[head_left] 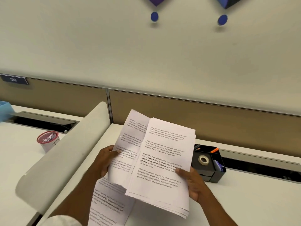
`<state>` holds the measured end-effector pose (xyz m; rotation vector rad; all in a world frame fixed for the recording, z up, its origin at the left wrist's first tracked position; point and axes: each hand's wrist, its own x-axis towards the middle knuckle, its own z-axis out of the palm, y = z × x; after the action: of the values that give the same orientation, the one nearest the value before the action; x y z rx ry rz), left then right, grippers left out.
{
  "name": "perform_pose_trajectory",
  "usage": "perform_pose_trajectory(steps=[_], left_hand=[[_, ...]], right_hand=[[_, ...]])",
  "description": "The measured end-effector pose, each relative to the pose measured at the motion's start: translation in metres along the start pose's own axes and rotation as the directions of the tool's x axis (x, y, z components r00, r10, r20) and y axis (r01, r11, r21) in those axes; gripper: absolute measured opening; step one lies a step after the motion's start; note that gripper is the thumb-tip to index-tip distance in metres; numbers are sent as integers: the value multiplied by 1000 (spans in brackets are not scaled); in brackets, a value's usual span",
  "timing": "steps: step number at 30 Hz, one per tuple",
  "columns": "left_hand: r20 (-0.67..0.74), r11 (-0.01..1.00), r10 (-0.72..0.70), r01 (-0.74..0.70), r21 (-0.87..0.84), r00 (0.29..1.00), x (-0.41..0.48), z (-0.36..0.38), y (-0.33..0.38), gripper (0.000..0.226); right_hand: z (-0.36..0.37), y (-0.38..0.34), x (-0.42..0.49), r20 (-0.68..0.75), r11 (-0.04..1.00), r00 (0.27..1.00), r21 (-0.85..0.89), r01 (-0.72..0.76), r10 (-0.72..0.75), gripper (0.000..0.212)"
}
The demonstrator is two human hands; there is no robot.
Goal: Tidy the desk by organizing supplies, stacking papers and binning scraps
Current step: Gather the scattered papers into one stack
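White sleeve (65, 221) of the left arm shows at the bottom edge of the head view. Left hand (105, 160) grips a few printed sheets (128, 141) by their left edge, thumb on the printed face. Right hand (192, 181) grips the main paper stack (162, 168) by its right edge, thumb on top. The stack overlaps the left-hand sheets, and both are held above the desk (244, 201). One loose sheet (109, 207) lies on the desk beneath them. A black organizer (210, 162) holding a tape roll (203, 159) stands on the desk behind the right hand.

Step in hand, by judgement: stacking papers. The next move calls for merging both bundles, squaring the uneven lower edges, then collecting the loose sheet.
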<state>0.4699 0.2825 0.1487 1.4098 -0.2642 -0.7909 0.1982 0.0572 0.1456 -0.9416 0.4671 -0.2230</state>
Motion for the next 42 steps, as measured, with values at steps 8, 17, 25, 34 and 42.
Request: perform_pose_trajectory(steps=[8, 17, 25, 34, 42], left_hand=[[254, 990, -44, 77, -119, 966, -35, 41, -21, 41], [195, 985, -163, 170, -16, 967, -56, 67, -36, 30], [28, 977, -209, 207, 56, 977, -39, 58, -47, 47], [-536, 327, -88, 532, 781, 840, -31, -25, -77, 88], [-501, 93, -128, 513, 853, 856, -28, -34, -67, 88]], right_hand=[[4, -7, -13, 10, 999, 1000, -36, -21, 22, 58], [-2, -3, -15, -17, 993, 994, -32, -111, 111, 45], [-9, 0, -11, -88, 991, 989, -57, -121, 116, 51], [-26, -3, -3, -23, 992, 994, -52, -112, 111, 55], [-15, -2, 7, 41, 995, 995, -38, -87, 88, 54]])
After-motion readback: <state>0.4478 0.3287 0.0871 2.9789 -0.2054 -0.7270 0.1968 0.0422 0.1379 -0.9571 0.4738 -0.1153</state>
